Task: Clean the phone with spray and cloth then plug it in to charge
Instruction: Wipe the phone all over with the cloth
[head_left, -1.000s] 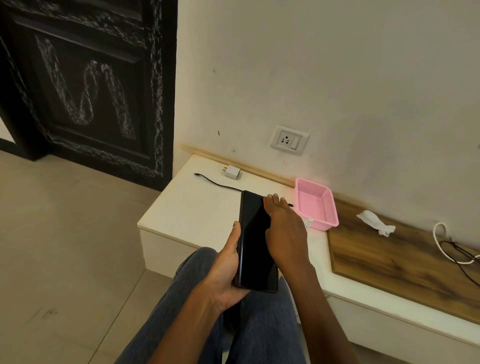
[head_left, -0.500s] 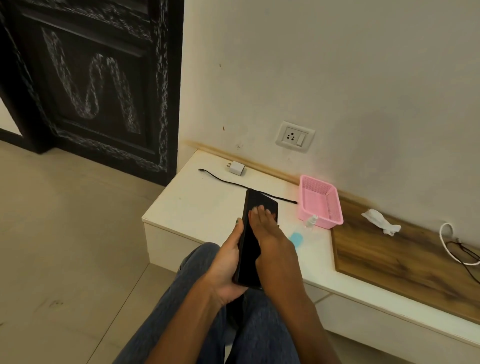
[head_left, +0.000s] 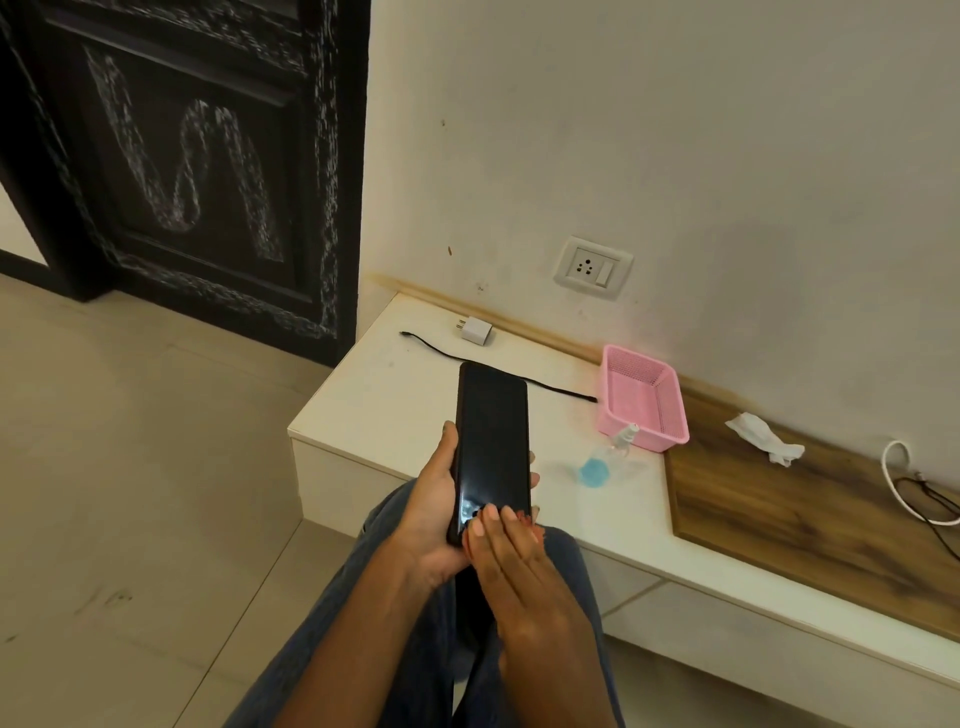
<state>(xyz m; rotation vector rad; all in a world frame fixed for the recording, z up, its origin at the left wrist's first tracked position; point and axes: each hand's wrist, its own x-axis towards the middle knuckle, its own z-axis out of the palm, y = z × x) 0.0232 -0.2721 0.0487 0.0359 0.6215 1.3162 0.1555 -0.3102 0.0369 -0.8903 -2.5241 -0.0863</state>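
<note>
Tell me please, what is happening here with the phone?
A seated person is wiping a black phone. The left hand grips it from the side, while the right hand presses a reddish cloth flat against the lower end of the screen. The spray bottle lies on the white ledge. The charger adapter and black cable lie there too, not plugged into the wall socket.

Low white bench (head_left: 395, 410) runs along off-white wall (head_left: 675, 130); wood-grain panel (head_left: 810, 525) sits on bench's right part. Dark carved door (head_left: 197, 171) left of bench, w/ beige tile floor (head_left: 130, 467) in front. Light soft, even.
</note>
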